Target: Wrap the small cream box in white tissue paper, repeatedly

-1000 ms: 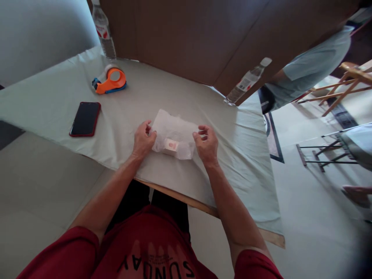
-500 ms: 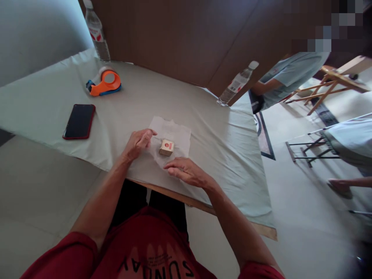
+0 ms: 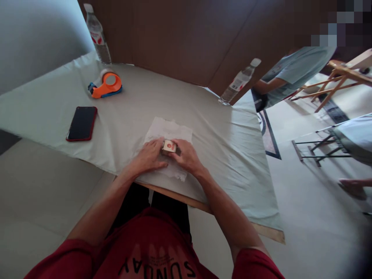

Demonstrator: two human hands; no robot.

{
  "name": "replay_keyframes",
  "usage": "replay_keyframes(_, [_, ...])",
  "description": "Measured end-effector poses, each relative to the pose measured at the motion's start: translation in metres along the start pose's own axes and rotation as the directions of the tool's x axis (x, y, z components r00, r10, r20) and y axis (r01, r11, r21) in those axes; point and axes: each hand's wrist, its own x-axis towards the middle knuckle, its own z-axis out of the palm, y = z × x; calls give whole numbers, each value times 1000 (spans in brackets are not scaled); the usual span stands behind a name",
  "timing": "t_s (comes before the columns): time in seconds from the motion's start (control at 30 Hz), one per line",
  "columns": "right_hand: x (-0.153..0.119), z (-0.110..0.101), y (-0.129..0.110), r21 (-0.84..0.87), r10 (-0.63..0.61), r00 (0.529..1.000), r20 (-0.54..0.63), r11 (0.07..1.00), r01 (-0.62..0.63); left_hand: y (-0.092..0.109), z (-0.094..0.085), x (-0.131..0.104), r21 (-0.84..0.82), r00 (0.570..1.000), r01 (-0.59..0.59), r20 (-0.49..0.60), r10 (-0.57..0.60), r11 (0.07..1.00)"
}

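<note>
A small cream box (image 3: 169, 146) with a red print on top sits over a sheet of thin white paper (image 3: 162, 124) on the cloth-covered table. My right hand (image 3: 186, 155) grips the box from its right side, thumb at the near face and fingers behind. To the left, my left hand (image 3: 150, 155) lies spread over the paper, its thumb pointing right and its fingertips close by the box's left side. Whether those fingertips touch the box I cannot tell.
An orange tape dispenser (image 3: 108, 85) and a dark phone in a red case (image 3: 81, 123) lie at the left. Two water bottles, one left (image 3: 98, 35) and one right (image 3: 240, 82), stand against a brown panel (image 3: 171, 38). Beyond the right edge sits a person (image 3: 299, 73).
My right hand has moved up and closed on the box. My left hand has opened and come down flat beside it. More of the paper's near edge shows.
</note>
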Motion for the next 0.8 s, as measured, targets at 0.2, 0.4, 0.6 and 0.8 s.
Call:
replay_keyframes(0.2, [-44,-47,57,-74,257,884,-391,948,-309,4,8,-6,118,1000,3,22,-5,993])
replay_keyframes(0.4, [-83,-77,84,-295,289,842,-456,843,-450,7,13,-6,131,1000,13,-10,-12,991])
replay_keyframes(0.6, [-43,-52,24,-100,282,913,-293,941,-323,14,15,-5,174,999,38,-39,-32,984])
replay_keyframes(0.8, [-4,-11,27,-222,308,944,-118,919,-327,23,11,-9,211,999,47,-24,-43,976])
